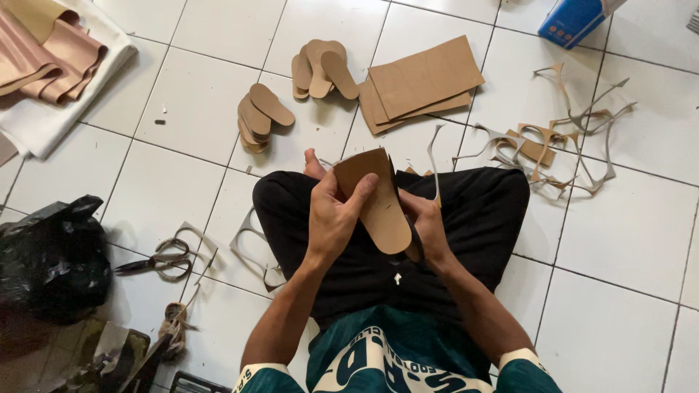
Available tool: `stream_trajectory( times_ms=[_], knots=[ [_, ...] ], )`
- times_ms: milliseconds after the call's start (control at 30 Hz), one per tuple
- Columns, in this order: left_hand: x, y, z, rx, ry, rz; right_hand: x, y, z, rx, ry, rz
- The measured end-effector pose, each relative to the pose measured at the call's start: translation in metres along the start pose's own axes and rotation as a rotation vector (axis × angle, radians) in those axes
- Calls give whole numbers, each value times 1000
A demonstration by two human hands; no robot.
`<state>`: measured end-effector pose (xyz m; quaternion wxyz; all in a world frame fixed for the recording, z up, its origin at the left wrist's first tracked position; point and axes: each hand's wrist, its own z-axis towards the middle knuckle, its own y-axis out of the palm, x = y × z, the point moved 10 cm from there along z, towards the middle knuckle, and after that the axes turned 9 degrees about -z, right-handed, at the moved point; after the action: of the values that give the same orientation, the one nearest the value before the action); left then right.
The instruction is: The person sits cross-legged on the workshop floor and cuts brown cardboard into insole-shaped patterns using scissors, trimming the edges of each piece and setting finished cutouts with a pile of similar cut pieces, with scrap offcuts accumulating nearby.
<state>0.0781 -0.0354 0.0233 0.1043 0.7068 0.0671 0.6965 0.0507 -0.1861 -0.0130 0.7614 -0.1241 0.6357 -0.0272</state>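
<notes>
Hands met at frame centre over crossed black-trousered legs (466, 211): left hand (333, 218) gripped tan sole-shaped cardboard cutout (378, 200), right hand (428, 227) clamped dark-handled cutting tool (413, 244) (blade hidden) at its edge. Scissors (156, 260) lay lower left on white floor tiles (619, 240).

Tan insole-shaped cutout (382, 204), black trousers (480, 200), white floor tiles (619, 240), blue box (571, 18).

White tiled floor (619, 240) with dark grout lines, evenly lit. Black plastic bag (51, 255) at the left edge, folded white cloth (44, 120) in the upper left corner.
</notes>
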Motion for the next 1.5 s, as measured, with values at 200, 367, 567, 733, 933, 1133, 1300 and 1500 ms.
stream_trajectory(
  times_ms=[200, 367, 567, 733, 933, 1133, 1300, 1500],
  knots=[
    [-1, 4, -3, -31, -32, -31, 3, 1, -1, -16, 46, 95],
    [-5, 2, -1, -50, -55, -34, 15, -4, -4, -20, 97, -128],
    [-8, 2, 1, -75, -85, -52, -2, -4, -4, 2, -33, -36],
    [-7, 8, -5, -109, -84, -39, 0, -5, -1, -23, -4, -10],
    [-10, 10, -6, -142, -116, -65, 5, -8, -6, -1, 35, -51],
    [-9, 13, -7, -167, -121, -16, -5, -10, -5, -25, -38, -44],
    [-11, 15, -7, -187, -150, -10, -1, -12, -7, -30, -1, -60],
    [-13, 17, -6, -217, -163, 25, -1, -14, -7, -43, 3, -99]
  ],
)
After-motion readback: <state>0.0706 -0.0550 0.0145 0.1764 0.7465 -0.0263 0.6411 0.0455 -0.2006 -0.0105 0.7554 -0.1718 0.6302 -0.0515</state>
